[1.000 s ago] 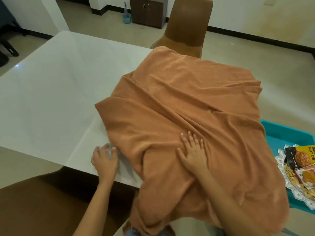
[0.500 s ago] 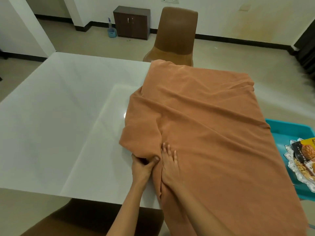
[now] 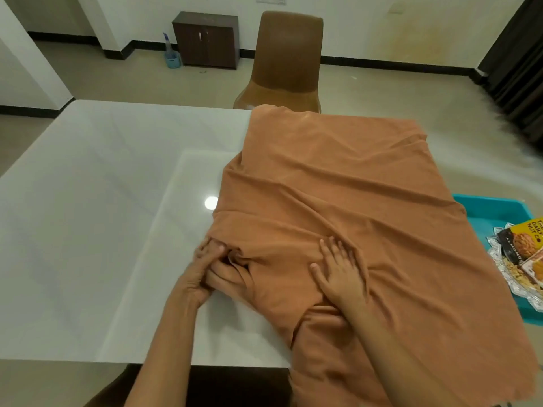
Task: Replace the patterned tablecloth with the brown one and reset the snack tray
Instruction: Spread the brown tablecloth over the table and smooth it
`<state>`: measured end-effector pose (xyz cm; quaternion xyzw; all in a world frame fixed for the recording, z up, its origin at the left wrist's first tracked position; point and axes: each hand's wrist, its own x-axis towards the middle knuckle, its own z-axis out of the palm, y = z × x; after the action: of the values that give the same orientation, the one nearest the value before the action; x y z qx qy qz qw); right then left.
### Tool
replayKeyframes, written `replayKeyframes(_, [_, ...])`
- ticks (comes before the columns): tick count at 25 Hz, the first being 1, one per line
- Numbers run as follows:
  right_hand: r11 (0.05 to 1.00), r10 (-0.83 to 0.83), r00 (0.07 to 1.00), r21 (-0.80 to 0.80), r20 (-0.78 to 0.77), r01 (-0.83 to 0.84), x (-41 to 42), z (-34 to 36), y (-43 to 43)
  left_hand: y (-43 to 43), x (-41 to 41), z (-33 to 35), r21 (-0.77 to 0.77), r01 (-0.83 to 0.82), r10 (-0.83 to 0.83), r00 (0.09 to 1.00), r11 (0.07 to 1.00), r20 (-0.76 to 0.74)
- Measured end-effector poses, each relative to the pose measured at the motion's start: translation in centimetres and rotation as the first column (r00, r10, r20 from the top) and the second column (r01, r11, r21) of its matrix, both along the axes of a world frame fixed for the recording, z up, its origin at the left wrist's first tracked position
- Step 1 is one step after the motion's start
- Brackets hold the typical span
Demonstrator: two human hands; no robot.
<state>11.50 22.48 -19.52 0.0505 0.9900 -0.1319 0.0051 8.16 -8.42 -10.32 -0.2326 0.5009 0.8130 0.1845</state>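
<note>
The brown tablecloth (image 3: pixel 346 201) lies rumpled over the right half of the white table (image 3: pixel 97 207), its near end hanging over the front edge. My left hand (image 3: pixel 199 271) grips a bunched fold at the cloth's left edge, fingers curled into the fabric. My right hand (image 3: pixel 340 268) presses flat on the cloth with fingers spread. The snack tray (image 3: pixel 511 259), a glass dish with snack packets and nuts, sits on a teal tray (image 3: pixel 487 207) at the right edge. No patterned tablecloth is in view.
A brown chair (image 3: pixel 286 60) stands at the table's far side. Another chair's dark seat (image 3: pixel 235 386) shows below the near edge. A dark cabinet (image 3: pixel 205 39) and a blue bucket (image 3: pixel 172 58) stand by the far wall.
My right hand moved rightward away from my left hand and spread flat on the cloth. My left hand keeps its grip on the cloth's left edge. The camera view has tilted up.
</note>
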Motion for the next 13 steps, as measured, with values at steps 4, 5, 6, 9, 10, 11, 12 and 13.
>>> replayKeyframes(4, [0.996,-0.078,0.993,0.048,0.084,0.075,-1.0,0.9,4.1,-7.5,0.4,1.6,-0.591,-0.335,0.323,0.937,0.734,-0.130])
replayKeyframes(5, [0.991,-0.124,0.985,0.065,0.118,0.117,-1.4,1.2,3.5,-7.8,0.8,1.7,-0.739,-0.388,0.376,0.906,0.551,-0.196])
replayKeyframes(6, [0.980,-0.195,0.970,0.081,0.145,0.184,-1.9,1.7,2.1,-7.5,1.2,1.5,-0.824,-0.379,0.340,0.908,0.421,-0.244])
replayKeyframes(9, [0.963,-0.266,0.964,-0.051,-0.013,0.265,-3.3,4.2,-5.3,-5.6,2.1,-0.1,-0.896,-0.211,0.084,0.977,0.392,-0.194])
replayKeyframes(10, [0.968,-0.202,0.975,-0.171,-0.089,0.185,-3.3,5.1,-8.1,-5.0,2.5,-0.9,-0.908,-0.175,0.022,0.983,0.381,-0.180])
replayKeyframes(11, [0.968,-0.085,0.989,-0.246,-0.124,0.053,-3.1,5.5,-10.5,-4.9,2.9,-1.7,-0.932,-0.154,-0.033,0.984,0.329,-0.175])
replayKeyframes(12, [0.960,0.069,0.992,-0.264,-0.105,-0.094,-2.5,5.5,-12.5,-5.0,3.3,-2.5,-0.958,-0.143,-0.081,0.982,0.248,-0.168])
replayKeyframes(13, [0.951,0.204,0.977,-0.227,-0.056,-0.211,-1.8,5.1,-14.0,-5.4,3.5,-2.9,-0.975,-0.139,-0.117,0.980,0.176,-0.160])
